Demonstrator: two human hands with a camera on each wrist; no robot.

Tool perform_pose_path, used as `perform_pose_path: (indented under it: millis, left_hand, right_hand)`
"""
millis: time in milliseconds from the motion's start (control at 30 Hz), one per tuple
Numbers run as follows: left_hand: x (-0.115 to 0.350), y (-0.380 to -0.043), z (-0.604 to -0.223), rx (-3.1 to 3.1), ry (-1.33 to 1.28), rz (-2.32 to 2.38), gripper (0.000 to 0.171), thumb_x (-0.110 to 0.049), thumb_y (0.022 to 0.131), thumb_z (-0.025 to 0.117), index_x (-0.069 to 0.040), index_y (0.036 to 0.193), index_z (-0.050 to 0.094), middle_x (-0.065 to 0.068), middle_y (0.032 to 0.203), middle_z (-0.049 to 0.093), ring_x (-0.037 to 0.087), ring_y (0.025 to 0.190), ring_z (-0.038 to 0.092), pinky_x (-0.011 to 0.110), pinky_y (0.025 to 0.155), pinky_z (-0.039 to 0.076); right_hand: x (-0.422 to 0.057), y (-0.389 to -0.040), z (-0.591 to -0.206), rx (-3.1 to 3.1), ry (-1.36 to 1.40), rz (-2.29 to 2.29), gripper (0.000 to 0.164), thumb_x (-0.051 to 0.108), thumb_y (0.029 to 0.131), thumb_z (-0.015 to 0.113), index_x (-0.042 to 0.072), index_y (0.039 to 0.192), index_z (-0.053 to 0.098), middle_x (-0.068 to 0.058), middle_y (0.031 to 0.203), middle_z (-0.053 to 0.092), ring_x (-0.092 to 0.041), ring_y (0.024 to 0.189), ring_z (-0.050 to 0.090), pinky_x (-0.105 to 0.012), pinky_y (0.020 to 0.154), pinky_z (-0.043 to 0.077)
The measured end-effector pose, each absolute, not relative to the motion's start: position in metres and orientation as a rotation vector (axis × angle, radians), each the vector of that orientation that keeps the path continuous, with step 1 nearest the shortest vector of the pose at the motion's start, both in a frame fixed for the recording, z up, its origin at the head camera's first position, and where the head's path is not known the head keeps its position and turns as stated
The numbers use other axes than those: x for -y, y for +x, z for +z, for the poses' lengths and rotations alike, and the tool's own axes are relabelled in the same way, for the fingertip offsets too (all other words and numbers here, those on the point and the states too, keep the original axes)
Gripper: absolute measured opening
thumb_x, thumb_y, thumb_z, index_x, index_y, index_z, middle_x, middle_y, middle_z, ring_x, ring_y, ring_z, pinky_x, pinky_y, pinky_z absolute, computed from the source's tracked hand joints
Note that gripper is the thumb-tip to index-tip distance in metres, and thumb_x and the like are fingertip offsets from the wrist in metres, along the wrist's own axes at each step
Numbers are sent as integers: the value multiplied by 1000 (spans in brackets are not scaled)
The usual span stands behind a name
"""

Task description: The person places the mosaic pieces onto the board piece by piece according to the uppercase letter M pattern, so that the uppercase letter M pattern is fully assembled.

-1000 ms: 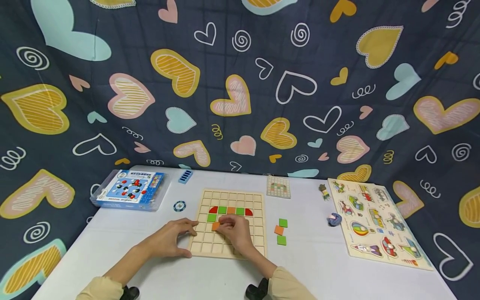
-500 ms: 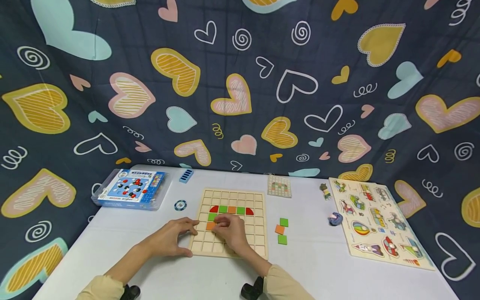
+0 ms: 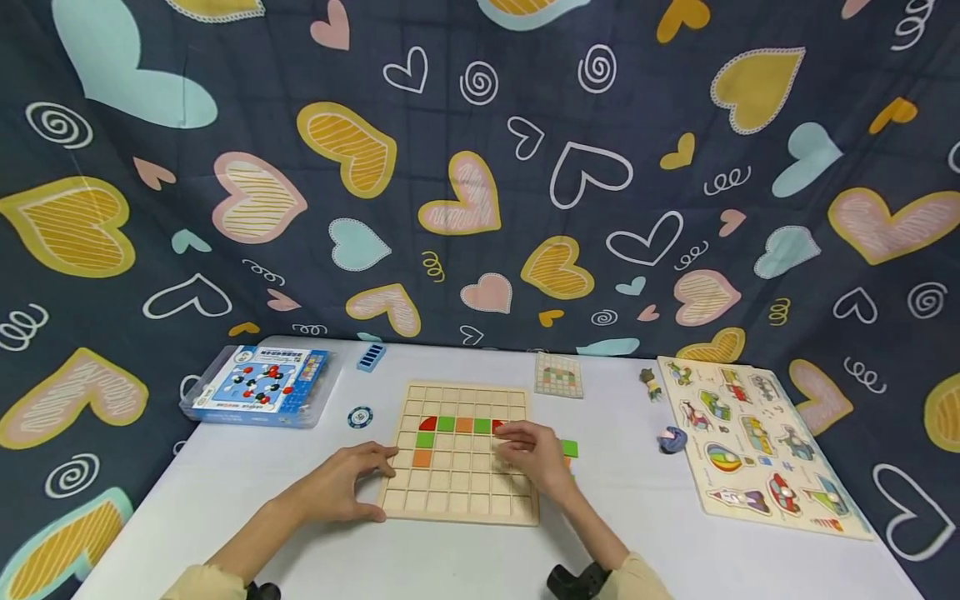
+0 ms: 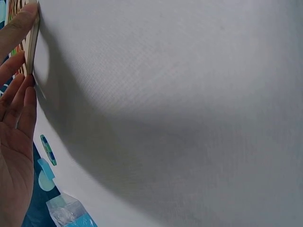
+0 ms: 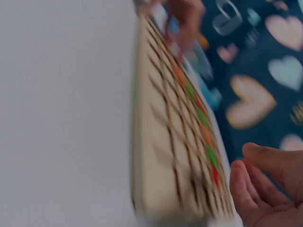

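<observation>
A wooden grid board (image 3: 471,483) lies on the white table. Red corner pieces with green and orange tiles form a row across it. Below the row's left end sit a green tile (image 3: 425,440) and an orange tile (image 3: 422,459). My left hand (image 3: 348,482) rests against the board's left edge; in the left wrist view its fingers (image 4: 29,106) touch the rim. Over the board's right side hovers my right hand (image 3: 534,458), fingers loosely bent, nothing visible between them in the right wrist view. It partly hides the loose green tile (image 3: 570,448) and an orange one.
A small pattern card (image 3: 558,375) lies behind the board. To the left are a boxed molecule set (image 3: 262,383), a round chip (image 3: 360,417) and a blue slotted piece (image 3: 371,357). Rightward are a figurine (image 3: 650,384), a blue object (image 3: 672,439) and a picture puzzle (image 3: 765,450).
My right hand has let go of the orange tile, which now sits in a square below the left green tile, and has moved right across the board. The left hand stays put.
</observation>
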State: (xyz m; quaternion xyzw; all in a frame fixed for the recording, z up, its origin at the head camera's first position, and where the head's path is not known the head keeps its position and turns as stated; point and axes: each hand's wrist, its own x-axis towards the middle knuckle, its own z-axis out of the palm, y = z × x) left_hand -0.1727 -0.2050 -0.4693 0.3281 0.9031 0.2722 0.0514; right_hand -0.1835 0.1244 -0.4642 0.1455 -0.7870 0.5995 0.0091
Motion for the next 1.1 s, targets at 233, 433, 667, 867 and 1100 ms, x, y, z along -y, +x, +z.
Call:
perform_pose_path:
  millis: [233,433,667,867,1100]
  left_hand:
    - [210,-172,-466,-2742,980,836,49,-44,67,84,-19,105,67,7,134,56,28,120,53,51,101,42]
    - [217,-169,-467,-2776,980,824,48,-44,66,84,-20,103,67,7,132,57,28,117,54,51,99,43]
    - [214,-171,-471,-2762,1018,857,49,-50,67,82,-22,104,66,7,133,57,28,117,55,51,99,44]
    - [210,-173,-475,-2766,1066,869,46,-48,68,82,-22,102,66,7,131,58,27,116,56,48,97,45]
    - [208,-174,-474,-2774,1051,849,47,-47,66,83,-22,102,66,7,131,58,27,115,56,49,97,45]
  right_hand:
    - [-204,-189,-464,2588,291,1693,29,-7,81,70,-7,110,65,-22,107,67,-29,91,67,-28,79,56]
    - [-231,-200,-478,2744,345,1616,38,-3,80,73,-9,116,61,-22,110,65,-22,86,64,-20,69,52]
    - [-228,-204,-490,2717,239,1510,28,-7,76,74,-2,103,68,-12,94,71,-10,70,59,-18,63,49]
    - [-224,-198,-490,2586,57,1551,24,-9,76,74,-4,100,70,-15,93,72,-18,80,68,-20,69,55]
    - [-208,-191,-479,2419,-53,1716,25,-9,78,72,-10,103,68,-23,102,69,-34,97,67,-25,74,57]
